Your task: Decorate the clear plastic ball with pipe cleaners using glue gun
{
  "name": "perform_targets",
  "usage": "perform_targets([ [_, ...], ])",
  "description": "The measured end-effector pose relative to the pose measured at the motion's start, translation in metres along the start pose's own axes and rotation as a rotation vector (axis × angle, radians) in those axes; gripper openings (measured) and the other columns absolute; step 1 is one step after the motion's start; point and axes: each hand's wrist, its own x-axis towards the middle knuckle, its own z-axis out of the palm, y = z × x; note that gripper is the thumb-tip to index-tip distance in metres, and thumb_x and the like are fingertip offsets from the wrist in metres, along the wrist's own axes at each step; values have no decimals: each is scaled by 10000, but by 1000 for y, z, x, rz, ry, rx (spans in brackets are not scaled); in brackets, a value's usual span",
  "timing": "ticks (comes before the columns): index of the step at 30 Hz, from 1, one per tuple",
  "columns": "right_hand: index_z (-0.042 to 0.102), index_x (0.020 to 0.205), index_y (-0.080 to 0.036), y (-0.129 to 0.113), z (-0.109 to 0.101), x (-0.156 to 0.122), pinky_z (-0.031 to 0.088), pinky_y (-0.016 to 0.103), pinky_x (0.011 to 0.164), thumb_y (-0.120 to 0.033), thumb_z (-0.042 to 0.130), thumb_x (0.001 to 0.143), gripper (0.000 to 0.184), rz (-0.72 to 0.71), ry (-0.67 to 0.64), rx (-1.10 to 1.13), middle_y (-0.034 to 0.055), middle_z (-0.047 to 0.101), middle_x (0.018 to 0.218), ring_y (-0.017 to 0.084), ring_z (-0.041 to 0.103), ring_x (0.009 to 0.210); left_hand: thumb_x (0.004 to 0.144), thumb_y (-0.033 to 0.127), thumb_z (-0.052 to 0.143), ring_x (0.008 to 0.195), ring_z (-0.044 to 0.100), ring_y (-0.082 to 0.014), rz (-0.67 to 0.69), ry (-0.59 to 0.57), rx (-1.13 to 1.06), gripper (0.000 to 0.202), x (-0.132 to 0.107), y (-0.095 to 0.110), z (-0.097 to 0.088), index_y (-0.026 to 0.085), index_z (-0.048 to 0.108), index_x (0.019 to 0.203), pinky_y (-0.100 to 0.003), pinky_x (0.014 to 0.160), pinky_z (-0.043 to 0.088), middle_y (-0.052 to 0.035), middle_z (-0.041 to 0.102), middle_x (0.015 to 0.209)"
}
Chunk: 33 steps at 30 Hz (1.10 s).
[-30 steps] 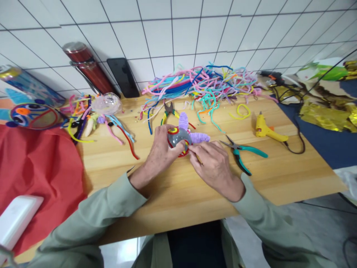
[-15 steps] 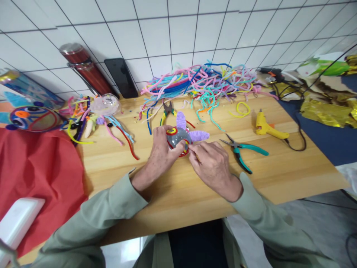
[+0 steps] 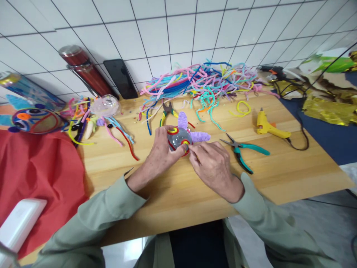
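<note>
A clear plastic ball (image 3: pixel 176 138) is trimmed with red and yellow pipe cleaner rings and has two purple ear-shaped pieces (image 3: pixel 182 120) on its far side. Wrapped around its left side, my left hand (image 3: pixel 161 150) holds it just above the table, thumb pressed near the lower right ring. My right hand (image 3: pixel 210 162) is closed in a pinch against the ball's right edge at that ring; what lies between its fingertips is too small to make out. Teal-handled pliers (image 3: pixel 240 147) lie spread just right of my right hand. Behind the ball rest yellow-and-green-handled pliers (image 3: pixel 167 111).
A heap of coloured pipe cleaners (image 3: pixel 195 83) lies along the tiled wall. To the right stands a yellow glue gun (image 3: pixel 269 126) with its cord. At left are a red thermos (image 3: pixel 86 70), a phone (image 3: pixel 120 79), a decorated ball figure (image 3: pixel 33 120) and red cloth (image 3: pixel 41 171).
The ball has turned slightly in my hands, and the ring near my left thumb shows more. Both hands keep their hold; the camera view has shifted a little.
</note>
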Motion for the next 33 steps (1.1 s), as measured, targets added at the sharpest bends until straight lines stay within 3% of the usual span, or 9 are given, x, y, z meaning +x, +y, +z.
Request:
perform_targets([
  [11,736,897,-222,0,-1,0,450,383,763,-83,670,1079,238,2,-16,-20,18,791,806,187,710,750,973,486,771,1312,643,-325,-35,-55,-34,547,0,2,-6,238,513,1388,-558,1186,552,-120,614,1366],
  [19,732,892,-227,-1,-2,0,455,380,770,-75,663,1069,244,-1,-23,-10,15,783,800,192,709,763,951,522,810,1193,682,-281,-98,-47,-88,592,1,6,-6,240,491,1362,-477,1057,596,-95,633,1299],
  [24,748,905,-225,-1,-1,0,460,382,776,-81,663,1077,240,1,-11,13,20,785,788,199,719,758,924,487,813,1115,717,-272,-123,-51,-65,562,4,8,-10,233,498,1315,-485,1036,603,-83,681,1253],
  [29,798,1125,-207,2,3,-2,486,383,798,-137,682,1107,137,66,-40,89,49,852,905,222,754,815,922,444,759,1302,698,-338,-91,-39,-23,572,7,7,-10,217,527,1394,-561,1153,597,-144,659,1399],
  [33,793,1125,-212,4,4,-4,490,377,797,-152,679,1112,129,70,-48,110,47,843,897,225,748,811,898,425,771,1378,670,-354,-96,-8,-20,612,8,2,-7,218,531,1421,-581,1215,576,-150,644,1441],
])
